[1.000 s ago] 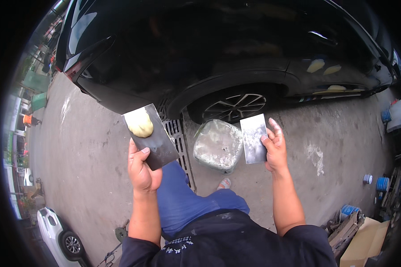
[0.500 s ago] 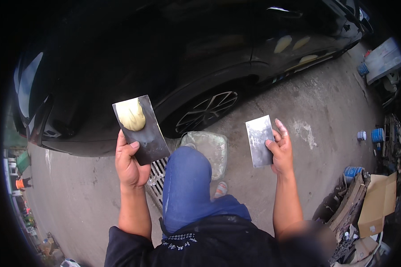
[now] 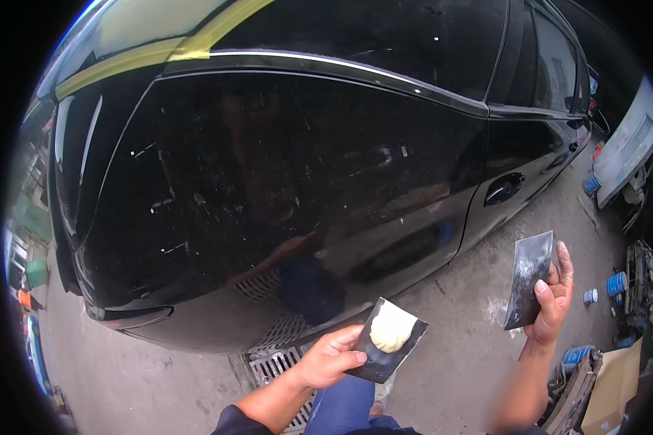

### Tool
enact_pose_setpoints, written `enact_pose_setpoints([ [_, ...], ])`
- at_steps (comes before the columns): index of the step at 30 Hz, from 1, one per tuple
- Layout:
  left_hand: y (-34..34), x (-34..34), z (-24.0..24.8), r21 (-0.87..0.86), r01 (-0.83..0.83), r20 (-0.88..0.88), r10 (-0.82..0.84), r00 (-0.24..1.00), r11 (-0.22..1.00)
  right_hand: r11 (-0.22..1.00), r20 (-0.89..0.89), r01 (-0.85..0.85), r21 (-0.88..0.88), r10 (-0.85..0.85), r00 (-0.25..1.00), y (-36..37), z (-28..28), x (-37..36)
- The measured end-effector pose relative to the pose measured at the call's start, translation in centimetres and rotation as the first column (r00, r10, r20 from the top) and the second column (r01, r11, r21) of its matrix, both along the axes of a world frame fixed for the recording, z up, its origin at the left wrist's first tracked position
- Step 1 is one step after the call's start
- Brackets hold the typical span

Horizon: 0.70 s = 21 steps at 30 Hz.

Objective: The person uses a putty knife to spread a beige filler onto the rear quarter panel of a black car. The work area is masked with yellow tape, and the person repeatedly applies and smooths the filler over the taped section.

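Looks like a loaded-and-ready pause to me: left hand (image 3: 334,357) pinches a dark plate (image 3: 384,364) carrying a cream putty blob (image 3: 392,330), right hand (image 3: 551,308) pinches a smeared plate (image 3: 527,279), the two well apart in front of the black car (image 3: 268,181). I'd say any move calls for keeping that blob steady. Glossy side panel with pale specks, concrete floor (image 3: 174,384), drain grate (image 3: 276,362) below, blue can (image 3: 617,283) off right.

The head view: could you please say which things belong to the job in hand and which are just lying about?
Likely the job:
dark rectangular plate, left hand
cream rounded lump on it
dark rectangular sheet, right hand
glossy black car

Likely lying about:
blue cylindrical cans
brown cardboard box
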<state>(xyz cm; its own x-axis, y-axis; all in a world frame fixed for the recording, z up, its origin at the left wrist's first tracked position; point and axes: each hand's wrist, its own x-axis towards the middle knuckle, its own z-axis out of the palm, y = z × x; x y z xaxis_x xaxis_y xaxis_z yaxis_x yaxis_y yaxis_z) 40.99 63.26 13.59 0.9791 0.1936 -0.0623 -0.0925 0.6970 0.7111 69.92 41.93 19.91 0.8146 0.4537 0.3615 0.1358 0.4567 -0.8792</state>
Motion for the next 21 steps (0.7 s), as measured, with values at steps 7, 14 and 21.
enact_pose_setpoints([
  [7,-0.6,-0.5,11.8,-0.025,0.041,-0.018,-0.041,0.999,0.999,0.992,-0.116,-0.01,-0.125,-0.005,0.993,2.3,9.9,-3.1],
  [14,3.7,-6.3,24.5,-0.048,-0.171,-0.005,0.171,0.985,0.984,0.987,-0.215,-0.048,-0.154,0.013,0.977,4.3,18.2,-7.5],
  [21,4.7,-6.8,34.3,-0.123,-0.362,0.154,0.379,0.913,0.924,0.981,-0.245,-0.136,-0.136,0.1,0.964,3.9,26.8,-10.0],
])
